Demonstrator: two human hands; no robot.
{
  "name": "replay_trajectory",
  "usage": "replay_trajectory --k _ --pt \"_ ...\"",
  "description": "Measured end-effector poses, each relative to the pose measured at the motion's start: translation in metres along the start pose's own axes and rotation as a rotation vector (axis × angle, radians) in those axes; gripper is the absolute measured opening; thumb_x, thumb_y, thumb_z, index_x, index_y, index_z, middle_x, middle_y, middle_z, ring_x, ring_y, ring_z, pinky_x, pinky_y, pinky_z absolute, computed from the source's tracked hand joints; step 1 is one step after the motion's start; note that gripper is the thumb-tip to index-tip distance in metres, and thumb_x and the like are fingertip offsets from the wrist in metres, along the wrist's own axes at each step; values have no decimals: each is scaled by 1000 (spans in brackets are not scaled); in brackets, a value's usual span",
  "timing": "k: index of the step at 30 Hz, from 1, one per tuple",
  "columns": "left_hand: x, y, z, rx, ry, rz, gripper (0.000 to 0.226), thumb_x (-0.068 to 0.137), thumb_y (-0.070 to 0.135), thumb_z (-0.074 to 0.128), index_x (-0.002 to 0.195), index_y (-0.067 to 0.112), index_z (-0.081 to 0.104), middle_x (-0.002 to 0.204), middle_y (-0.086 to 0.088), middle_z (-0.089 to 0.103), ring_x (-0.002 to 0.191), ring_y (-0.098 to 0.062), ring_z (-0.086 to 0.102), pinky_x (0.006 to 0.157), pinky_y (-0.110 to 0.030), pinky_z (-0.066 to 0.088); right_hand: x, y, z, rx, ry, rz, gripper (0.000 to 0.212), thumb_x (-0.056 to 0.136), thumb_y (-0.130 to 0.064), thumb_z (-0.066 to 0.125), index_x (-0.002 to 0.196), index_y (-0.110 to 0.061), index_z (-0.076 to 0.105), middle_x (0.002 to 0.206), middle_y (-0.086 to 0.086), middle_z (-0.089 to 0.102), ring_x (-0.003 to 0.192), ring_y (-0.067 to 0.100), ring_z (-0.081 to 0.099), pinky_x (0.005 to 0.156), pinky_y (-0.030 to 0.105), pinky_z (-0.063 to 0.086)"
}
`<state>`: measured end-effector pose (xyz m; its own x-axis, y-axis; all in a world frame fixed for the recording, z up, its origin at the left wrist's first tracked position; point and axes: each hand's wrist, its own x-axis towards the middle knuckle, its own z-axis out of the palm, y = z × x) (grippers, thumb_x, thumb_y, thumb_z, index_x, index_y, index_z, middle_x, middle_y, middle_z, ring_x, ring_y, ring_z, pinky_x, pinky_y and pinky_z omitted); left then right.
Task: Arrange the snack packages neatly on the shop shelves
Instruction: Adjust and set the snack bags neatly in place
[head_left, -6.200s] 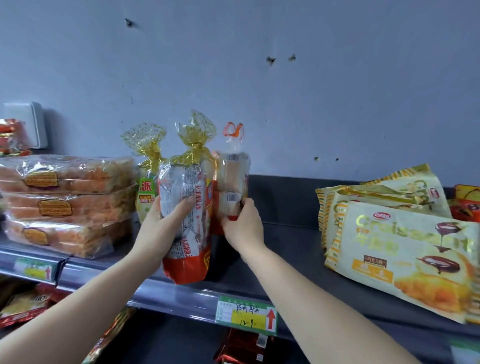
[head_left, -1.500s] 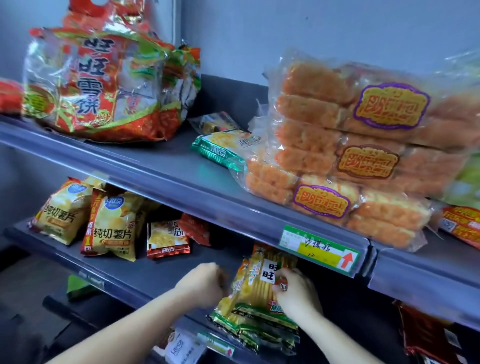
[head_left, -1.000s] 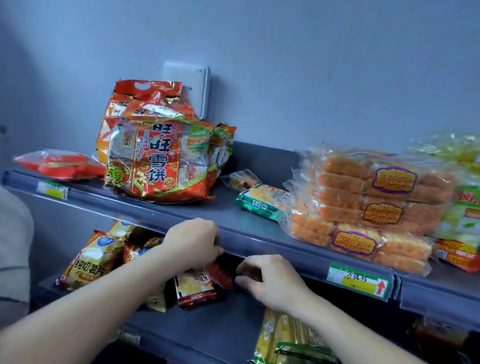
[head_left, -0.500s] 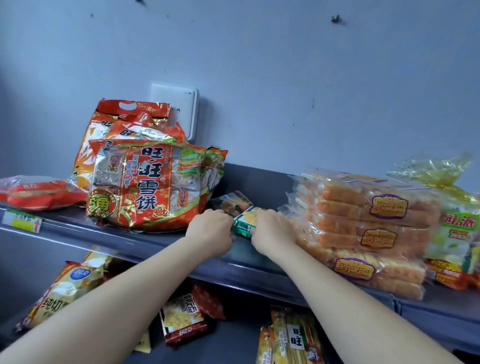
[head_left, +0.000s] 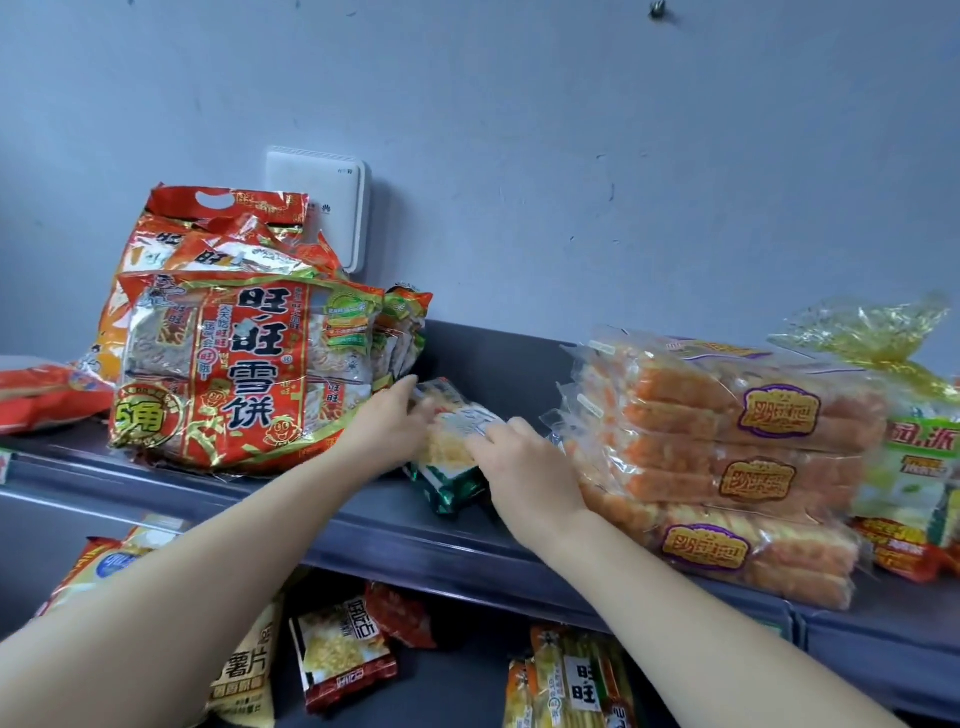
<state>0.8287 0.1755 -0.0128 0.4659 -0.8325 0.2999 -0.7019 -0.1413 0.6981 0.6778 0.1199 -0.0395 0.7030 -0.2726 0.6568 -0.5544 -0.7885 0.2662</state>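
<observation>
Head view: small green packet (head_left: 451, 470) wedged between red bag (head_left: 234, 374) and orange stack (head_left: 727, 467).

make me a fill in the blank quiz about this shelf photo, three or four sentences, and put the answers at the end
1. Both hands hold a small packet with a ____ bottom edge, the left hand and the right hand on the green-edged packet.
2. The big red rice cracker bag lies to the ____ of the hands.
3. The clear bread packs are stacked ____ high.
4. A ____ box is mounted on the wall behind the red bags.

Missing words: green; left; three; white
</observation>
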Motion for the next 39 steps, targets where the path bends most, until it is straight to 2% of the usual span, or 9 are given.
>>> replay_trajectory --k 4,9,12,15,20,24,27,29,39 --pt "1 -1 -3 -118 -41 -143 57 102 40 38 151 14 25 153 -7 35 137 -27 36 108 -37 31 -6 10 -3 -66 259 -83 34 71 5 29 71 -9 60 71 5 57 71 24 59 36 24 41" --pt "-12 5 -2 -332 -110 -184 24 99 23 51 110 6 63 101 -10 68 80 -20 60 71 -28 46 -17 12 -20 -29 456 -78 22 82 6 43 75 -6 61 90 12 65 96 23 54 52 27 53" --pt "-23 -2 -4 -587 -77 -220 14 95 10 57 82 7 59 74 -8 61 59 -16 53 47 -19 43 -24 7 -31 7 489 -29 17 75 12 58 76 -4 63 99 17 64 100 30 55 64 32 56" --pt "-36 -5 -4 -848 -50 -211 12 92 1 58 82 5 54 64 -9 56 49 -15 49 39 -20 41 -35 2 -38 124 506 143 19 70 14 66 77 -4 65 87 12 57 81 27 53 61 36 51" --pt "-66 14 9 -912 135 -102 13 93 2 58 83 9 52 73 -6 63 44 -8 58 41 -20 46 -59 -20 -55 563 509 565 14 95 -8 50 106 -14 55 101 -2 58 87 15 56 70 28 43" --pt "-94 32 24 -934 259 -58 20 92 5 60 79 16 49 78 -6 63 49 -7 60 44 -23 48 -88 -22 -76 644 411 621 33 95 -36 51 125 -22 52 121 -7 61 110 12 58 89 35 50" --pt "-117 49 38 -956 280 -37 19 90 9 63 79 19 52 88 -12 66 71 -23 63 66 -42 56 -116 -16 -93 591 346 610 51 93 -27 56 142 -27 40 141 -10 51 127 8 48 99 24 40" --pt "-137 65 50 -959 280 -10 18 89 11 63 79 20 52 89 -11 67 77 -25 63 71 -45 55 -135 -9 -103 611 372 654 58 95 -20 55 147 -26 32 141 -8 50 124 7 48 97 23 38" --pt "-245 148 161 -1009 94 1 18 87 12 67 80 22 54 89 -11 70 80 -27 68 76 -48 57 -286 68 -157 518 407 813 26 95 -19 55 120 -20 61 111 -7 64 101 11 59 86 31 49"
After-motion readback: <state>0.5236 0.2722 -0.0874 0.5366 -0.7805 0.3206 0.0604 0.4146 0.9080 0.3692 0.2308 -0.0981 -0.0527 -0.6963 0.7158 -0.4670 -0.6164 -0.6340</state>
